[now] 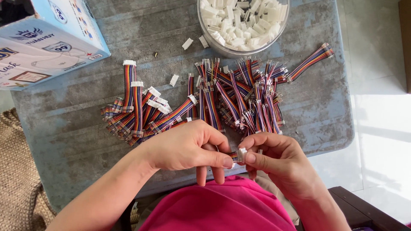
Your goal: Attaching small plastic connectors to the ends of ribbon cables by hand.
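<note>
Left hand [188,147] and right hand [274,160] fingers both pinched on one rainbow wire piece [235,156] with white connector [242,154].

My left hand [188,147] and right hand [274,156] pinch a short ribbon cable [235,156] of soft, slightly glossy plastic-coated wires ending in a small white connector housing [242,154] of smooth matt plastic. The table [68,128] under me looks like worn grey stone or concrete, rough and mottled, matt all over. The heaps of rainbow cables [239,94] show the same shiny insulation. The bowl [239,50] is clear, glossy plastic, filled with dull white plastic housings [244,21]. The box [47,42] is printed cardboard with a faint sheen. A coarse woven mat [17,179] lies beside me; my shirt [218,209] is soft pink cloth.
</note>
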